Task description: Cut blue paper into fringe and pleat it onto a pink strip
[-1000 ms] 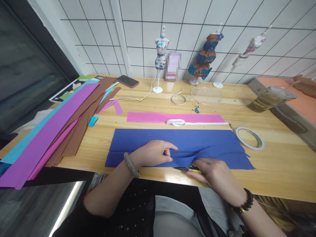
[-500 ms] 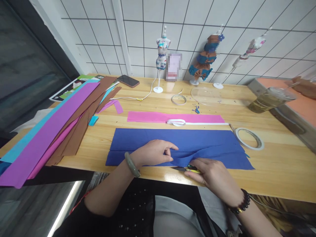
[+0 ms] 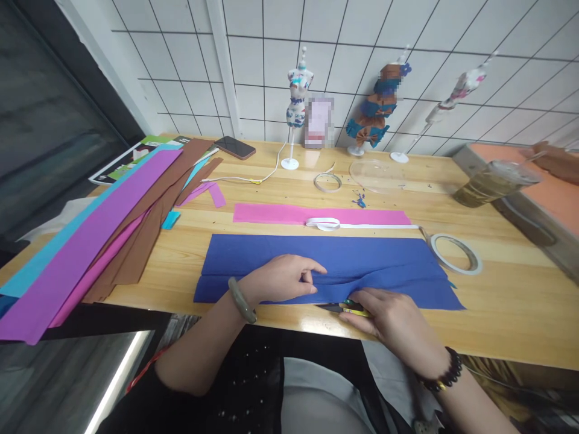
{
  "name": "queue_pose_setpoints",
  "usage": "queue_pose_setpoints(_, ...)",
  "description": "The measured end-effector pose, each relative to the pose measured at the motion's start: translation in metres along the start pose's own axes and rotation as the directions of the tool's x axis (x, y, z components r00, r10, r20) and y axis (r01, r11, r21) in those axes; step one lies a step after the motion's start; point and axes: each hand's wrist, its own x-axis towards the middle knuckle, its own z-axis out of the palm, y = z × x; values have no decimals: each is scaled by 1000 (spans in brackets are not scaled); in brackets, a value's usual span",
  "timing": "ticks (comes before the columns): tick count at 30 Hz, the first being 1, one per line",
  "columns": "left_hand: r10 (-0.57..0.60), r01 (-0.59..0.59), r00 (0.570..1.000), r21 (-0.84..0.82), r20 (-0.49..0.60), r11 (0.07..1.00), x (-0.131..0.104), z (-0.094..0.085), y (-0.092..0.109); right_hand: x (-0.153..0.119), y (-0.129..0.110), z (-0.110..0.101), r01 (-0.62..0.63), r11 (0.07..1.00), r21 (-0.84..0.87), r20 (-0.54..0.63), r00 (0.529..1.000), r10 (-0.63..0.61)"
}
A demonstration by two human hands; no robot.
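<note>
A wide blue strip [image 3: 262,256], fabric or crepe paper, lies across the table before me, wrinkled toward its right half. My left hand [image 3: 283,278] rests on its middle, forefinger and thumb stretched out and apart, the other fingers curled, with nothing held. At the strip's near edge, my right hand [image 3: 386,313] is closed around small scissors [image 3: 355,311] with a dark blade and yellow and green handles. The blade points left along that edge. My right fingers hide much of the handles and touch the blue strip.
Behind the blue strip lie a pink strip [image 3: 271,213], a white tape end [image 3: 323,223] and a tape roll [image 3: 456,254]. Coloured strips [image 3: 113,211] are piled left. Small dress forms [image 3: 298,99] and a phone [image 3: 235,147] stand or lie at the back; a drink cup [image 3: 495,184] is right.
Almost nothing differs. The scissors blade and my right hand have shifted very slightly; my left hand keeps its place on the blue strip.
</note>
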Motion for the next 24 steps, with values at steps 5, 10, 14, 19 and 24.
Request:
queue_pose_setpoints(5,10,-10,1000,3,1,1000,0,0,-1,3,-2,1,17,1000,-3,-13,1000,-17)
queue_pose_setpoints(10,-8,8,1000,-1,-1,1000,0,0,0,2,1,3,28,1000,-5,-22,999,-28)
queue_pose_setpoints(14,-4,4,1000,-4,-1,1000,0,-1,0,1,2,4,22,1000,21,-17,1000,-21)
queue_pose_setpoints(19,2,-2,1000,-3,-1,1000,0,-1,0,-1,3,4,13,999,45,-14,1000,-12)
queue_pose_setpoints(24,6,-6,1000,2,9,1000,0,-1,0,0,1,5,23,999,43,-17,1000,-22)
